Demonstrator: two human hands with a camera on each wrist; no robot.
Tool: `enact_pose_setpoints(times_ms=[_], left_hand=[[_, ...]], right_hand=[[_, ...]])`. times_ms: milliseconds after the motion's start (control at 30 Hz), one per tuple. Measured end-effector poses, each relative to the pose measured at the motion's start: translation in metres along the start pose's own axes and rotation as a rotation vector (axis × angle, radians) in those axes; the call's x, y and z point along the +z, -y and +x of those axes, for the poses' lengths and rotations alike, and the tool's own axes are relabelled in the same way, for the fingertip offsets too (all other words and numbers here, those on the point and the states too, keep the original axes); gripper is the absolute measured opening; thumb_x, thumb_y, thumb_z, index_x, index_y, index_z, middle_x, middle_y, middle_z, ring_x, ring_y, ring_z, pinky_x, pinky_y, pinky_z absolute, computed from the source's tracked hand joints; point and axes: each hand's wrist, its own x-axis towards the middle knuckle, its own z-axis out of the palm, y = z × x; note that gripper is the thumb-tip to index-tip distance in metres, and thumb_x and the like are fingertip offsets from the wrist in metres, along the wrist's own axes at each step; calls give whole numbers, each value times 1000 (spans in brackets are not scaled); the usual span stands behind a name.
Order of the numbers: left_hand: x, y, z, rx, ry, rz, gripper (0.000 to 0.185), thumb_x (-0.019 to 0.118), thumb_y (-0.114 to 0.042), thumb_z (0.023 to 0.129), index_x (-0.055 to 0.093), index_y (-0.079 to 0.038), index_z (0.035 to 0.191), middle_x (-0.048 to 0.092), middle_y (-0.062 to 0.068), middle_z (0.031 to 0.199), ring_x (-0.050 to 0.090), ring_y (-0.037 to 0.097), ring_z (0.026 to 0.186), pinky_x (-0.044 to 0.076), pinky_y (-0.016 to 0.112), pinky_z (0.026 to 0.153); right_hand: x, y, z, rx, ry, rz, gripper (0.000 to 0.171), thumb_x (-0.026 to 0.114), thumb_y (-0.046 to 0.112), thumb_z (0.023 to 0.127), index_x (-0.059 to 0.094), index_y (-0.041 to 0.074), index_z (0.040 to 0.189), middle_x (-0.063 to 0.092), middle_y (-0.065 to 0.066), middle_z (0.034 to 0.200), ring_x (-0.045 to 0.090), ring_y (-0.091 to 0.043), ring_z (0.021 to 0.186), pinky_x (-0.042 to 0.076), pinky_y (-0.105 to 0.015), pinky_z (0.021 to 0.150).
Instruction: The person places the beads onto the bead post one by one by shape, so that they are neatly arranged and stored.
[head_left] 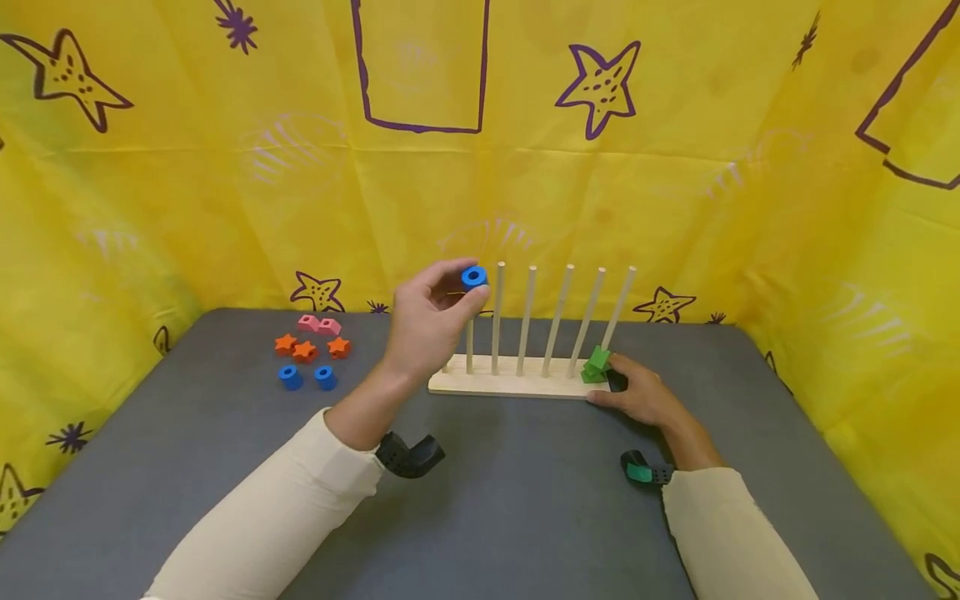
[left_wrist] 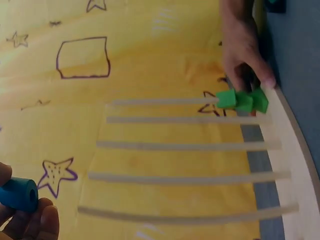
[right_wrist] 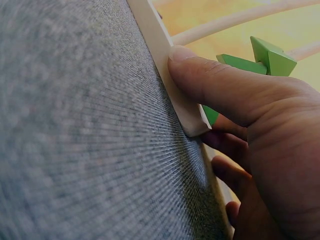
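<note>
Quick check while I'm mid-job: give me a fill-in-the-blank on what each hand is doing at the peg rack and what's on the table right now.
1. The left hand pinches a ring whose colour is ____.
2. The right hand grips the right end of the wooden ____ of the peg rack.
3. The only pieces already on a peg are the green pieces, on the ____ peg.
4. Two loose blue rings lie on the grey table, to the ____ of the rack.

Missing words: blue; base; rightmost; left
</note>
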Motion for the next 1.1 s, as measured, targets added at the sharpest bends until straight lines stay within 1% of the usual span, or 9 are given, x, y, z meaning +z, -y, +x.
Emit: enact_pose_setpoints(times_ms=[200, 367, 500, 667, 800, 1000, 1100], left_hand=[[28, -3, 22, -11, 9, -40, 30, 67, -2, 89, 62, 6, 117, 65, 12, 102, 62, 21, 93, 52, 32, 83], [50, -2, 42, -16, 41, -16, 30, 67, -3, 90, 62, 5, 118, 64, 9, 104, 61, 20, 95, 51, 28, 84], [64, 5, 55, -40, 82, 22, 31, 67, -5, 91, 62, 5, 120, 63, 9, 105, 60, 18, 96, 49, 24, 85], [75, 20, 61, -100, 96, 52, 33, 67, -6, 91, 60, 5, 121, 64, 9, 106, 61, 17, 96, 49, 21, 83], [79, 25, 63, -129, 100, 48, 32, 67, -8, 91, 61, 3, 121, 61, 7, 106, 61, 17, 95, 50, 22, 80], [87, 26, 67, -122, 108, 60, 31, 70, -11, 90, 63, 0, 118, 63, 7, 103, 61, 17, 92, 52, 25, 75], [89, 29, 67, -136, 120, 77, 29, 71, -11, 89, 64, -1, 115, 63, 6, 101, 61, 16, 92, 52, 24, 73]], right_hand=[[-2, 4, 2, 5, 10, 2, 84, 75, 44, 82, 41, 0, 144, 39, -24, 145, 30, -44, 134, 21, -62, 105], [-4, 3, 2, 11, 10, -6, 85, 75, 46, 82, 41, 0, 145, 39, -24, 145, 30, -43, 134, 21, -62, 106], [-3, 1, 1, 3, -7, -9, 82, 76, 44, 81, 43, 1, 143, 41, -23, 144, 32, -43, 133, 22, -60, 106], [0, 0, 0, -6, -9, -6, 81, 77, 45, 80, 46, 2, 141, 43, -22, 143, 34, -41, 132, 23, -58, 107], [0, 1, 0, 0, -9, -1, 82, 76, 46, 81, 44, 1, 142, 42, -22, 143, 34, -42, 132, 23, -60, 106], [-1, 2, 2, 4, -13, -2, 81, 76, 46, 81, 45, 3, 142, 44, -21, 143, 35, -41, 132, 23, -60, 106], [0, 2, 2, 8, -8, -12, 82, 76, 46, 80, 45, 3, 142, 44, -21, 142, 35, -41, 132, 23, -61, 105]])
